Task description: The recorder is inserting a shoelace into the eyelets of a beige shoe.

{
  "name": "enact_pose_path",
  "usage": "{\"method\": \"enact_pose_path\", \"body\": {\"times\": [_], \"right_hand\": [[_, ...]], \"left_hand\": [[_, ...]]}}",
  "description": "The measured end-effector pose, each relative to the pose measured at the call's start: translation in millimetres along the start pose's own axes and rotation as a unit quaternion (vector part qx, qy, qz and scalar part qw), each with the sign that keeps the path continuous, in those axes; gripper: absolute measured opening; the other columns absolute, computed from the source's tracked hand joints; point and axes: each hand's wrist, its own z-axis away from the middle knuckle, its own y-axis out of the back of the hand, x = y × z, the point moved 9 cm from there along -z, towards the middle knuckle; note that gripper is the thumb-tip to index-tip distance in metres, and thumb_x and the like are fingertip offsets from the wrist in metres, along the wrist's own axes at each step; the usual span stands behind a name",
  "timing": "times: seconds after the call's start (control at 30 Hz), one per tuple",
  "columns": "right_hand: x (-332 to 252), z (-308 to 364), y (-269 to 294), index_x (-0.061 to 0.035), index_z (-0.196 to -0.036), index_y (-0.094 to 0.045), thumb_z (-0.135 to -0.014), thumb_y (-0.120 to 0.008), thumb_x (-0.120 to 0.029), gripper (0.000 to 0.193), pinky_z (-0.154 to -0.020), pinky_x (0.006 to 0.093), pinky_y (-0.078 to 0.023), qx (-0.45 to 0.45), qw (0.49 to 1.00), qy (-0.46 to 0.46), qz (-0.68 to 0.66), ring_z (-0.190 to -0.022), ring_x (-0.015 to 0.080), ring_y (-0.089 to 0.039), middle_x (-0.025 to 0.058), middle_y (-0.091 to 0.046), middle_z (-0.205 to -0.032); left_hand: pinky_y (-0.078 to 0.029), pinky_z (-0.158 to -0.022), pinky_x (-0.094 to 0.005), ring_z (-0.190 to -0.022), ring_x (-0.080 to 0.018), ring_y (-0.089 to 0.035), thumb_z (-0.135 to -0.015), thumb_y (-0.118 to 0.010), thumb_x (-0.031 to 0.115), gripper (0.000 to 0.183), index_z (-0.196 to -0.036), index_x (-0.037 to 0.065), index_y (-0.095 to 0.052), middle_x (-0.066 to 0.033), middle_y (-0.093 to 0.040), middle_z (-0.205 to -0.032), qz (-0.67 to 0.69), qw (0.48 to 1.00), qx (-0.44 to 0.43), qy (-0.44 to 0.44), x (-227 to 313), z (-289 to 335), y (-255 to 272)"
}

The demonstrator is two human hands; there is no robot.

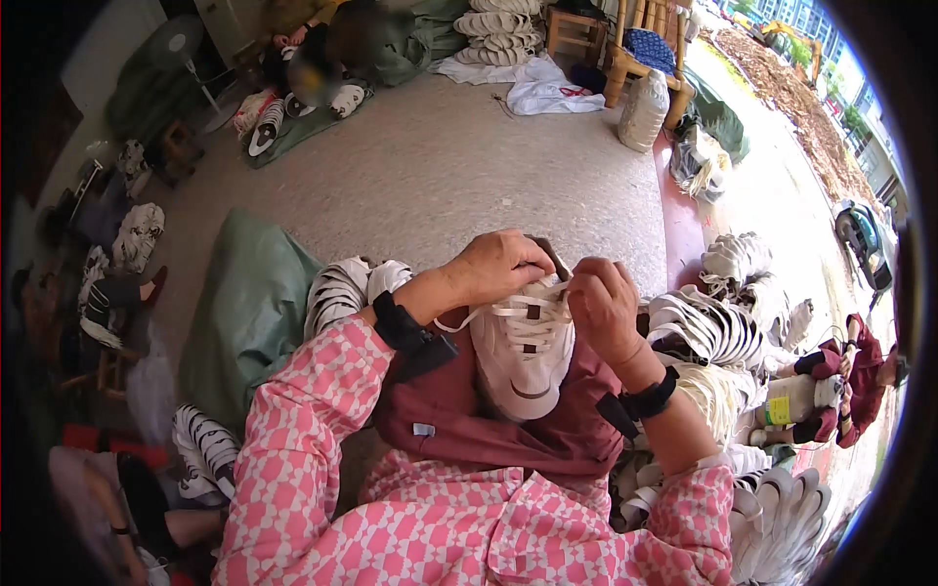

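Observation:
A white sneaker (523, 352) lies on my lap over dark red cloth (430, 415), its toe pointing toward me. A white shoelace (518, 313) crosses its eyelet rows, and a loose loop sticks out on the left side. My left hand (500, 269) is closed, with thumb and fingers pinching the sneaker near the top of its tongue. Exactly what lies between those fingertips is partly hidden. At the right eyelet row, my right hand (604, 301) is closed in a pinch on the lace. Dark bands circle both wrists.
White striped shoe uppers (337, 293) are bundled left of my lap beside a green cloth (244, 303). More uppers (708, 327) pile up at my right. Co-workers sit at the far left and top. A filled sack (644, 112) stands by a bamboo chair (650, 44).

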Motion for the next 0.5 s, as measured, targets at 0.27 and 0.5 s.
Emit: {"method": "enact_pose_path", "body": {"times": [0.27,0.5], "right_hand": [[4,5,13,-0.0020,-0.098,-0.059,-0.073,-0.062,-0.008,0.026,-0.090,0.0440,-0.041,-0.070,0.997,-0.036,0.005,-0.093,0.0323,-0.057,0.0120,-0.061,-0.097],[16,-11,26,-0.0007,-0.096,-0.063,-0.077,-0.061,-0.001,0.019,-0.088,0.0372,-0.043,-0.062,0.986,-0.121,-0.097,-0.094,0.0315,-0.059,0.0143,-0.064,-0.099]], "left_hand": [[-0.050,-0.087,-0.0366,-0.103,-0.0258,-0.061,-0.080,-0.072,0.009,0.024,-0.104,0.009,-0.071,-0.0086,-0.066,-0.106,-0.071,0.983,0.138,-0.099,9,32,48],[-0.050,-0.087,-0.0327,-0.106,-0.0188,-0.057,-0.074,-0.077,0.011,0.035,-0.108,0.011,-0.069,-0.0049,-0.054,-0.111,0.080,0.994,-0.070,0.031,-23,41,32]]}}
